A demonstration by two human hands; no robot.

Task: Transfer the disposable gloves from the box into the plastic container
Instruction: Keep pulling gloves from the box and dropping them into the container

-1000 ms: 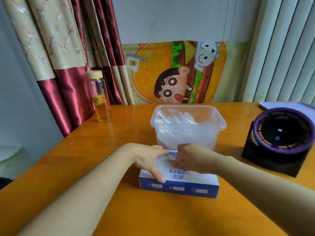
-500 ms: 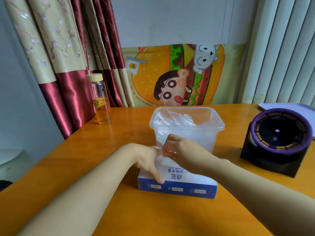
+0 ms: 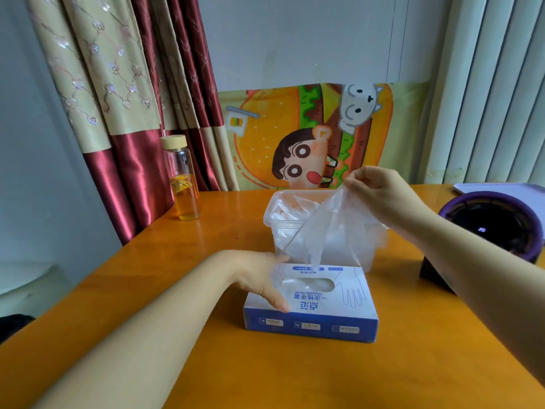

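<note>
We judge this to be the carry step. One glove (image 3: 330, 231) is out of the box (image 3: 312, 308) and hangs in the air in front of the plastic container (image 3: 269, 206), whose front wall shows through the film. The right hand (image 3: 380, 196) pinches the glove's top edge between thumb and fingertips, above the container's near right rim. The left hand (image 3: 259, 278) lies flat with straight fingers on the left part of the box lid, gripping nothing — it pins the box to the surface (image 3: 206, 364).

To do this well, we would raise the pinch until the trailing end is above the rim and carry it away from us over the opening. Then we would lower it so the film settles on the gloves already lying inside before letting go. The film looks light and clingy, so a slow release suits it; a flick may leave it draped over the rim. The flat hand is best left on the box, since another glove shows in the slot.

The glove's long axis runs steeply, from the pinch at upper right down and a little left toward the far edge of the box. Its lower end points at the box — whether that tip touches the lid we cannot tell.
</note>
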